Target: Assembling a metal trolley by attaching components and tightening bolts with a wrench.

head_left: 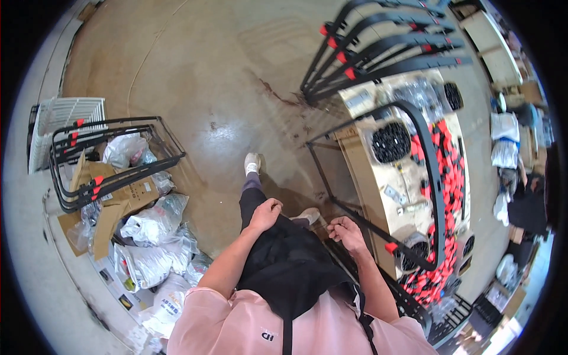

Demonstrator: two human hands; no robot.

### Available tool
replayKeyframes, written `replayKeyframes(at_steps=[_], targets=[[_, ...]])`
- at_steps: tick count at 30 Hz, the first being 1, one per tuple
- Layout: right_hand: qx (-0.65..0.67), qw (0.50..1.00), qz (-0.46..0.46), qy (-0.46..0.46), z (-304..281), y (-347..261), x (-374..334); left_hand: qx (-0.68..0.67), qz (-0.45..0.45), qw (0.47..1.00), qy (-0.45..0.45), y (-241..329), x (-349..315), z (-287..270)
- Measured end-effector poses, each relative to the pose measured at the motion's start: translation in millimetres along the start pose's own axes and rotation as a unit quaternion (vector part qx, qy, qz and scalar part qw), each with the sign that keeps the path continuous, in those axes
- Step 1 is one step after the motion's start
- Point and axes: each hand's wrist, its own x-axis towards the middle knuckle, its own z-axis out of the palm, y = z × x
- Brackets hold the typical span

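Observation:
My left hand (266, 214) hangs in front of the black apron (284, 260), its fingers loosely curled with nothing seen in them. To the right, my right hand (348, 234) is also loosely closed, and nothing shows in its grip. It is nearest to a black tubular frame (439, 177) with red clips, which leans by the table (378, 204) on my right. Whether the right hand touches that frame I cannot tell; they look apart. Below my hands, my feet are in a stride, with one light shoe (252, 163) ahead of the other.
Red and black parts (452, 177) and a basket of black pieces (390, 142) cover the right table. More black frames (378, 56) stand upright beyond it. At left are stacked frames (118, 127), cardboard (133, 192), white bags (157, 222) and a white wire basket (68, 121).

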Motion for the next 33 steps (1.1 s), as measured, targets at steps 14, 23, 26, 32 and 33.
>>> replayKeyframes(at_steps=[14,23,26,32,33], targets=[[-0.258,0.958,-0.049,0.114,141,-200,147,-0.014,0.001,1.0,-0.028,32,187,-227],[-0.114,0.992,-0.037,0.028,225,-405,281,-0.136,-0.051,0.989,0.027,67,309,-387],[-0.054,0.996,-0.072,0.006,234,-445,367,-0.122,-0.05,0.991,0.018,104,335,-403],[-0.101,0.986,-0.066,0.114,229,-547,544,-0.121,-0.029,0.992,0.028,190,390,-440],[-0.168,0.974,-0.082,0.128,223,-565,563,-0.149,-0.041,0.985,0.072,199,399,-452]])
